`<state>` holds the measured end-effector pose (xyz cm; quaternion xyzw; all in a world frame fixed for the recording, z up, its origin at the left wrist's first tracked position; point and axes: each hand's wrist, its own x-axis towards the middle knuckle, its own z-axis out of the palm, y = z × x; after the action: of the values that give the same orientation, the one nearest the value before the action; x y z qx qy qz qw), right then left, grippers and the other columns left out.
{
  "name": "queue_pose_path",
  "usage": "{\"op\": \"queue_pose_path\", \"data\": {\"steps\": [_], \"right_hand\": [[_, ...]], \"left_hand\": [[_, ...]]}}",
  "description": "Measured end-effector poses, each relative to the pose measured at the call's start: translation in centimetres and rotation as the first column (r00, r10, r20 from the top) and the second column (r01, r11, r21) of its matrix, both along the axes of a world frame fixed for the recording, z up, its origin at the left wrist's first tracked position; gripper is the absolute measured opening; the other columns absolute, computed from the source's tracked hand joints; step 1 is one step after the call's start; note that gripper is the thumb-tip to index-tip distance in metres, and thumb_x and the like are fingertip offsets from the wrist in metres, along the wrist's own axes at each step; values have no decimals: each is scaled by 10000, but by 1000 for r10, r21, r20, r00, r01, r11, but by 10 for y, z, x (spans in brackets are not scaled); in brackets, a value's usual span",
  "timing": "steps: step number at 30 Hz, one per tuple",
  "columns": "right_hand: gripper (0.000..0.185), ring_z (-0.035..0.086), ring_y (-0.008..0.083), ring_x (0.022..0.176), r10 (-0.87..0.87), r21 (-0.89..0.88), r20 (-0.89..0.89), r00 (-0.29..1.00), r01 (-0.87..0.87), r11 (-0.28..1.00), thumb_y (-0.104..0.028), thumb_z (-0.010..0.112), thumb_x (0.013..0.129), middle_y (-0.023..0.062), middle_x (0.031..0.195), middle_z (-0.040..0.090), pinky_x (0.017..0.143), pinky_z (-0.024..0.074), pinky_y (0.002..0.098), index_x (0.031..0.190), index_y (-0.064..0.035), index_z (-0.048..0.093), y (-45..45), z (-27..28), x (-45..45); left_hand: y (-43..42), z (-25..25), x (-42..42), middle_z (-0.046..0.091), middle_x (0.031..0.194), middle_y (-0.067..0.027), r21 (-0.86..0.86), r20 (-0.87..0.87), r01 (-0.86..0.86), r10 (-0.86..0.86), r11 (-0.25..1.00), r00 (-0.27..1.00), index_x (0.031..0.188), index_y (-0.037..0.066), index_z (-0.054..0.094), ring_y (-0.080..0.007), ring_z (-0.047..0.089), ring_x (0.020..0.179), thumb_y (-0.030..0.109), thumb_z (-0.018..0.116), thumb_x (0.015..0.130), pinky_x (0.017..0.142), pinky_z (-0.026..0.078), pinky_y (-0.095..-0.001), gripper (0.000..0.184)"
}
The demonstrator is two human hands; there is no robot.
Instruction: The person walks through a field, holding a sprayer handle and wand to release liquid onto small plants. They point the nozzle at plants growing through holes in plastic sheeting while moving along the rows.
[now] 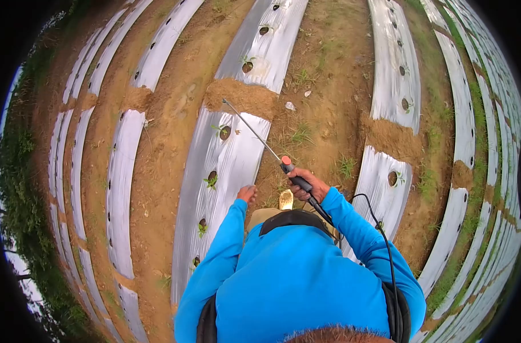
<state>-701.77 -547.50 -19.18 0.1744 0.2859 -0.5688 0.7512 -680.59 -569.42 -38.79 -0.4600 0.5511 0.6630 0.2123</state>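
Note:
My right hand (pixel 308 184) is wrapped round the black grip of a sprayer wand (pixel 255 130). The wand has a red cap near the grip, and its thin metal tube points forward and left. Its tip hangs over the bare soil gap (pixel 243 97) between two lengths of silver plastic mulch (pixel 200 154). Nearest to the tip is a seedling (pixel 221 130) in a planting hole. My left hand (pixel 248 194) is curled closed in front of my waist, beside the mulch edge, with nothing seen in it. Another seedling (pixel 211 182) grows left of that hand.
A black hose (pixel 391 263) runs from the wand along my right arm. Another mulched bed (pixel 383 183) lies to the right, and several more run on both sides. Between them are dirt paths (pixel 323 108) with grass tufts. Trees (pixel 23 206) line the far left.

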Motion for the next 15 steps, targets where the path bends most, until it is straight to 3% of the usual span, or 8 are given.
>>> {"op": "queue_pose_path", "data": {"steps": [6, 11, 14, 15], "right_hand": [[296, 404, 76, 390, -117, 20, 6, 993, 117, 993, -338, 622, 799, -14, 577, 425, 294, 333, 200, 815, -84, 471, -54, -16, -143], [312, 406, 74, 397, -128, -49, 58, 990, 131, 990, -358, 616, 796, -7, 593, 431, 301, 342, 207, 811, -80, 474, -91, -48, -279], [310, 401, 70, 400, -97, -60, 113, 989, 104, 993, -350, 613, 796, -6, 598, 427, 297, 332, 202, 812, -73, 475, -102, -42, -357], [311, 400, 69, 401, -90, -70, 115, 989, 98, 993, -350, 611, 797, -7, 598, 422, 297, 329, 198, 811, -71, 475, -112, -38, -390]], "left_hand": [[-64, -18, -117, 540, 677, -37, -54, 222, -48, 59, 997, 973, 884, 76, 546, -121, 433, 472, 352, 499, 889, 407, 332, -297, 280], [-88, -29, -183, 543, 685, -33, -64, 295, -39, 57, 997, 954, 831, 106, 550, -128, 453, 517, 343, 525, 859, 456, 368, -310, 240], [-88, -34, -218, 571, 712, -65, -20, 466, -87, 86, 996, 881, 862, 92, 580, -192, 532, 571, 327, 506, 851, 511, 434, -367, 247], [-99, -38, -242, 592, 744, -97, -127, 372, 238, -176, 963, 911, 887, 82, 597, -239, 570, 632, 311, 493, 851, 567, 458, -388, 254]]}}
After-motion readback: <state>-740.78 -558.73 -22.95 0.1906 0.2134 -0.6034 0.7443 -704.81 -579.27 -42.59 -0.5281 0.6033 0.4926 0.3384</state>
